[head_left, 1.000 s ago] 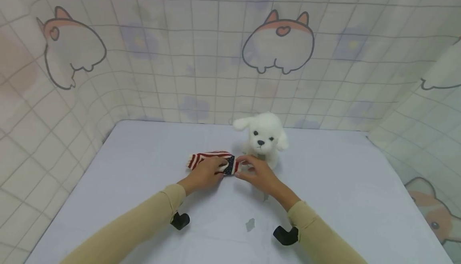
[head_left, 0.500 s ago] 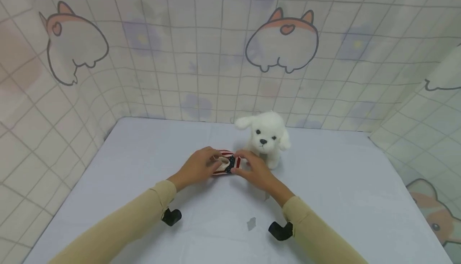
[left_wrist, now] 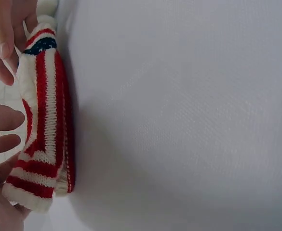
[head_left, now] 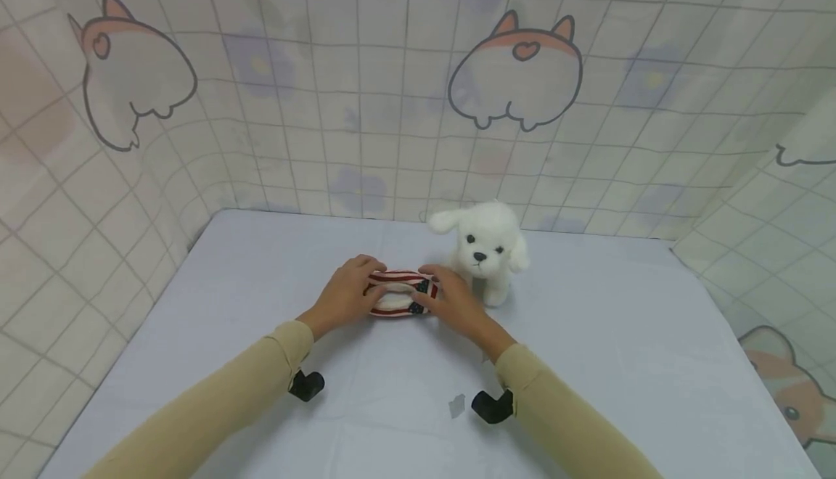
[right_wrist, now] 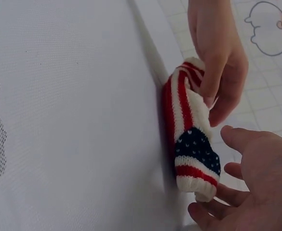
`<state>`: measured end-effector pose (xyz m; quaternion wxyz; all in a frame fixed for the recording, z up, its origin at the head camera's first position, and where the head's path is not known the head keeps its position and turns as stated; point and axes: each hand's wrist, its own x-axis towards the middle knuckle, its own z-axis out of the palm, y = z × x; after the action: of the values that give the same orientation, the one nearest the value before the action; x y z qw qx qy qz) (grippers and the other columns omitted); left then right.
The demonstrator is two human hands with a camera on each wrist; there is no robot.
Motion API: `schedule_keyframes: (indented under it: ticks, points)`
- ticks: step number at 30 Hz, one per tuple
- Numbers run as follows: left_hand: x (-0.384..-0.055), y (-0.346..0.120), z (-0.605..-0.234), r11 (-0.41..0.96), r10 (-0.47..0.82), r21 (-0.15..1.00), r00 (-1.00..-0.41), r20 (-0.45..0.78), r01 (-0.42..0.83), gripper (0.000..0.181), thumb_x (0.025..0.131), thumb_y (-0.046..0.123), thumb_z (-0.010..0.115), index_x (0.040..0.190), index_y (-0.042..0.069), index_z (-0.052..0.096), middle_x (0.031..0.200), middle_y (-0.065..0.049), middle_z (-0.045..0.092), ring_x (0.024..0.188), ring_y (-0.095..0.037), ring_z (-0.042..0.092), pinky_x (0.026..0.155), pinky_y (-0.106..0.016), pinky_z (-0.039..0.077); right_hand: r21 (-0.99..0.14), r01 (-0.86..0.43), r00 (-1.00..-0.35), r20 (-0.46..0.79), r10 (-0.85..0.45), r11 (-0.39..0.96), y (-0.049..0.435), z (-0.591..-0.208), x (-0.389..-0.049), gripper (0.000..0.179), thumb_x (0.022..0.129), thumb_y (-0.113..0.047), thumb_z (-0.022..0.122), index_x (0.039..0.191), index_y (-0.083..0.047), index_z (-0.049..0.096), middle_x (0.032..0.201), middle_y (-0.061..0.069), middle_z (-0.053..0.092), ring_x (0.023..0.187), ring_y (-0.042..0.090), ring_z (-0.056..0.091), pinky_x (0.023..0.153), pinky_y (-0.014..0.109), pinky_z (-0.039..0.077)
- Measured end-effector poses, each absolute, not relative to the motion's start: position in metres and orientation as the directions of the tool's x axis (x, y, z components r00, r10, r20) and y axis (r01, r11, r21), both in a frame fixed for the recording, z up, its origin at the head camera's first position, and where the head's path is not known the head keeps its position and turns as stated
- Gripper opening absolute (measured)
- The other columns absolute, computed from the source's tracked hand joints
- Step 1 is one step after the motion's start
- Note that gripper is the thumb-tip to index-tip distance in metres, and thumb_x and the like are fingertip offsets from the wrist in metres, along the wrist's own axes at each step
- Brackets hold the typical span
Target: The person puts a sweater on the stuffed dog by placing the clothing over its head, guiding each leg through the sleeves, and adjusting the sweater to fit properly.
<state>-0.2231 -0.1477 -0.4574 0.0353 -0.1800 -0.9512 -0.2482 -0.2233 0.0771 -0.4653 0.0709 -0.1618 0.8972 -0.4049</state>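
Note:
A small knitted sweater [head_left: 395, 310], striped red and white with a navy star-patterned band, lies on the white tabletop, its pale inside showing through an opening on top. At the sweater's left end my left hand [head_left: 346, 290] holds it with curled fingers; the right wrist view shows the left thumb at the opening's edge. My right hand [head_left: 457, 305] spans the navy-banded end; in the right wrist view its thumb [right_wrist: 237, 137] stands apart from the knit, its fingers reaching behind the end. Behind the right hand stands a white plush dog [head_left: 486, 247].
A patterned curtain [head_left: 405, 116] with cartoon corgis rises behind the table [head_left: 620, 334] and along its sides. A small grey patch [head_left: 456, 406] lies near the front. Black camera mounts [head_left: 493, 408] hang below both sleeves.
My left hand has moved left and slightly back, from the sweater's middle to its left end. The right hand has shifted slightly left. The opening shows wider now.

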Motion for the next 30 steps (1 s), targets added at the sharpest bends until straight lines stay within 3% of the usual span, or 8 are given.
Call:
schedule_keyframes:
  ticks: [8, 17, 21, 30]
  points:
    - [-0.225, -0.151, -0.465, 0.823, 0.298, 0.487, -0.952, 0.066, 0.291, 0.039, 0.092, 0.027, 0.065, 0.126, 0.008, 0.059, 0.128, -0.013, 0.058, 0.12, -0.03, 0.056, 0.103, -0.047, 0.045, -0.754, -0.195, -0.945, -0.025, -0.325, 0.627, 0.067, -0.471, -0.226, 0.05, 0.093, -0.034, 0.064, 0.136, -0.011, 0.052, 0.137, 0.009, 0.056, 0.13, 0.027, 0.049, 0.11, 0.047, 0.038]
    - [-0.223, -0.152, -0.467, 0.848, 0.275, 0.458, -0.96, 0.048, 0.266, 0.043, 0.089, 0.028, 0.068, 0.127, 0.009, 0.059, 0.125, -0.012, 0.06, 0.118, -0.029, 0.058, 0.102, -0.047, 0.046, -0.753, -0.176, -0.95, -0.039, -0.31, 0.634, 0.06, -0.469, -0.226, 0.053, 0.09, -0.029, 0.069, 0.134, -0.008, 0.051, 0.134, 0.012, 0.058, 0.125, 0.028, 0.054, 0.105, 0.046, 0.043]
    - [-0.222, -0.153, -0.469, 0.85, 0.274, 0.454, -0.96, 0.049, 0.266, 0.039, 0.089, 0.025, 0.068, 0.125, 0.011, 0.06, 0.121, -0.01, 0.063, 0.11, -0.025, 0.061, 0.096, -0.045, 0.049, -0.709, -0.205, -0.947, -0.03, -0.319, 0.675, 0.058, -0.473, -0.226, 0.053, 0.085, -0.023, 0.074, 0.132, -0.008, 0.053, 0.129, 0.012, 0.061, 0.118, 0.027, 0.057, 0.099, 0.043, 0.048]
    - [-0.224, -0.154, -0.463, 0.802, 0.31, 0.51, -0.946, 0.093, 0.312, 0.028, 0.09, 0.019, 0.066, 0.117, 0.013, 0.066, 0.105, -0.004, 0.069, 0.081, -0.015, 0.054, 0.075, -0.034, 0.048, -0.74, -0.193, -0.956, -0.006, -0.294, 0.644, 0.059, -0.469, -0.222, 0.038, 0.091, -0.019, 0.066, 0.127, -0.014, 0.056, 0.114, 0.012, 0.066, 0.102, 0.025, 0.062, 0.089, 0.041, 0.051]
